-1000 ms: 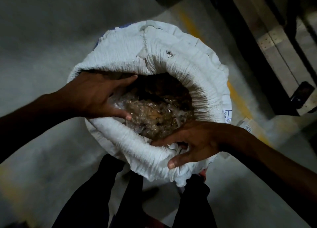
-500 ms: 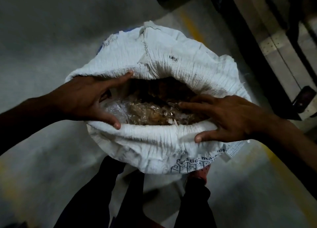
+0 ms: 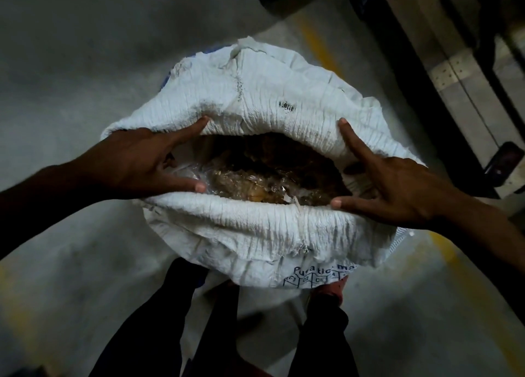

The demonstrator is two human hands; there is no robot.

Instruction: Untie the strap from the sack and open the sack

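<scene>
A white woven sack [image 3: 255, 229] stands on the floor in front of me, its crinkled mouth wide apart. Inside lies a clear plastic liner over brown contents [image 3: 255, 177]. My left hand [image 3: 142, 163] sits at the left side of the mouth, index finger on the far rim and thumb on the near rim, fingers spread. My right hand [image 3: 392, 183] does the same at the right side. Both hands press the rim outward rather than clasp it. No strap is visible.
Grey concrete floor [image 3: 85, 64] with a yellow painted line [image 3: 315, 41] running behind the sack. A dark rack or frame [image 3: 420, 78] stands at the upper right. My dark trouser legs [image 3: 176, 334] are just below the sack.
My right hand moved from the near rim to the right side of the mouth. The mouth has been stretched wider sideways, and both hands are spread further apart.
</scene>
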